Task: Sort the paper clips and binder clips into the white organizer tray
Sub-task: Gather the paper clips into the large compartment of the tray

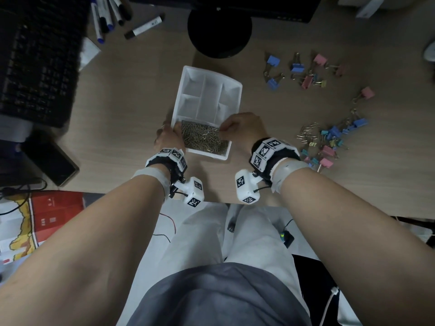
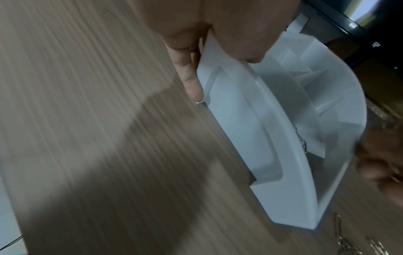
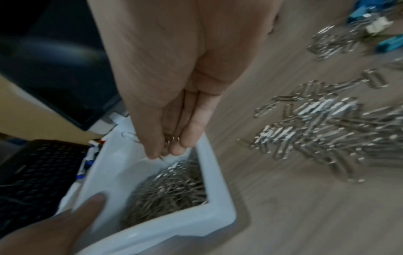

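Both grips are on the tray as I watch the head view. My left hand (image 1: 167,137) clasps the near-left edge of the white organizer tray (image 1: 233,87), thumb over the rim and fingers (image 2: 191,82) down the outer wall; the left wrist view confirms that hold. My right hand (image 1: 242,127) hovers over the tray's nearest, largest compartment with its fingertips (image 3: 186,138) bunched together, pinching a few paper clips (image 3: 172,139) just above the pile of paper clips (image 1: 202,138) that fills that compartment. The tray's other compartments hold nothing that I can see. The tray sits on the wooden surface (image 1: 131,95), slightly rotated, in front of my body.

To the right of the tray, a small loose heap of paper clips (image 1: 307,131) lies on the surface, just beside a cluster of blue, pink and yellow binder clips (image 1: 334,142). Farther back on the right, more binder clips (image 1: 303,71) are scattered, well apart from the tray. A black keyboard (image 1: 37,62) lies at the far left, several markers (image 1: 110,15) beyond it, and a round black monitor base (image 1: 219,31) stands behind the tray.
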The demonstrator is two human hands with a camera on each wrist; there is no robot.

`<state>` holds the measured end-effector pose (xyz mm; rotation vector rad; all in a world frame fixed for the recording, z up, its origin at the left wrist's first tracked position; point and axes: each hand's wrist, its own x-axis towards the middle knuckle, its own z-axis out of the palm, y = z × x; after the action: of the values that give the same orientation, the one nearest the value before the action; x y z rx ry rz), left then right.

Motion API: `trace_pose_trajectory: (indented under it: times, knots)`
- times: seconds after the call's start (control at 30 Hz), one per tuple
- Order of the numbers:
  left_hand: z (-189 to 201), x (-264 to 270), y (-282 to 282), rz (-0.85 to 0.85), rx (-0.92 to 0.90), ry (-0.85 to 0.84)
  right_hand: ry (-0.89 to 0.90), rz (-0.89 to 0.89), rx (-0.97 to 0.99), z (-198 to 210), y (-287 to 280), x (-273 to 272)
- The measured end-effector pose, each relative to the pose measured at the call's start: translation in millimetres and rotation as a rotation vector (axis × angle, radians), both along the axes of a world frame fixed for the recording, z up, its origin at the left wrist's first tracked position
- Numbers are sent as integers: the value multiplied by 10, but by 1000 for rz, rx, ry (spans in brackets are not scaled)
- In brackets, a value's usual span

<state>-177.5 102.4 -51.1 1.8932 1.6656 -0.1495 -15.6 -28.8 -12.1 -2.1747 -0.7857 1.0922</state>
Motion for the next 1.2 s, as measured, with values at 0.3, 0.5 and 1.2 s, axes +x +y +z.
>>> trace_pose_trajectory:
  times: [0.3,0.5,1.2]
  knots:
    - [5,22,-63,-20,15,-2,-282,-207,-243,-219,-488,270]
    - [61,69,-184,-89,42,13,-324,-261,-418,-155,-1031,368]
    - [174,341,-636,-108,111,83,-327,160,-373,-334,-1707,341]
